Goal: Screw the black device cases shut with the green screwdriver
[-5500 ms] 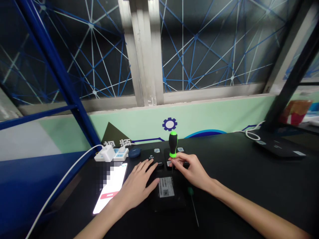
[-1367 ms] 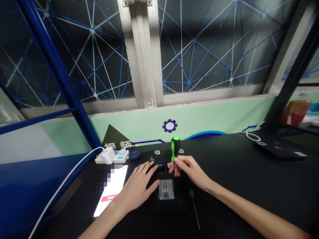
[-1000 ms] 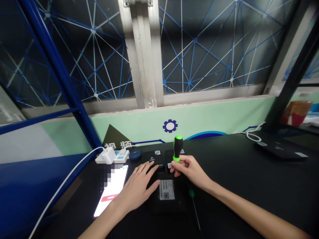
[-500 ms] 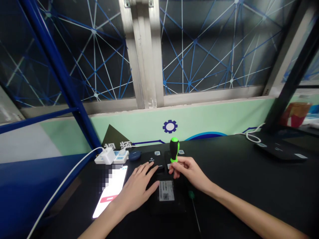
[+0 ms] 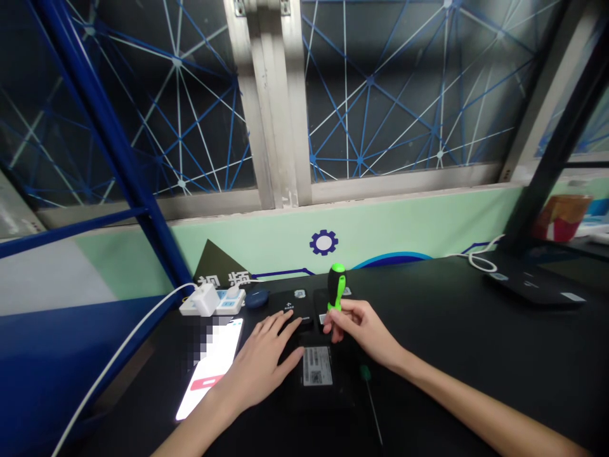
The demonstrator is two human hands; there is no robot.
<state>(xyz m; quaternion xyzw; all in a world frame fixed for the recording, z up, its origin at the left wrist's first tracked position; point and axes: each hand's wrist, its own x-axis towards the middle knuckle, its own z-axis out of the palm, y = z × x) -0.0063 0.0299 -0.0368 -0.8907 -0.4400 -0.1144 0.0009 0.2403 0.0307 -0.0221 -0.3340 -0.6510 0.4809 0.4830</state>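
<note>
My right hand [image 5: 356,324] pinches a green-and-black screwdriver [image 5: 335,287] low on its handle, which stands nearly upright. Its shaft and tip are hidden behind my fingers, over the far part of a black box-shaped device [image 5: 318,397]. A white printed label [image 5: 317,366] is on that device's upper face. Flat and with fingers spread, my left hand [image 5: 269,355] rests on the device's left side. A second screwdriver [image 5: 365,373], with a dark green handle and thin shaft, lies on the table to the right of the device.
Behind my hands lie black devices [image 5: 290,303] and a dark blue case [image 5: 257,299]. To the left are a lit phone [image 5: 212,365] and a white power strip [image 5: 231,301] with a plugged-in charger and cable. Another black device [image 5: 533,287] sits at the far right of the black table [image 5: 476,355].
The screwdriver's handle has turned a little in my right fingers and leans slightly more to the right. My left hand keeps its place. The view has shifted very slightly.
</note>
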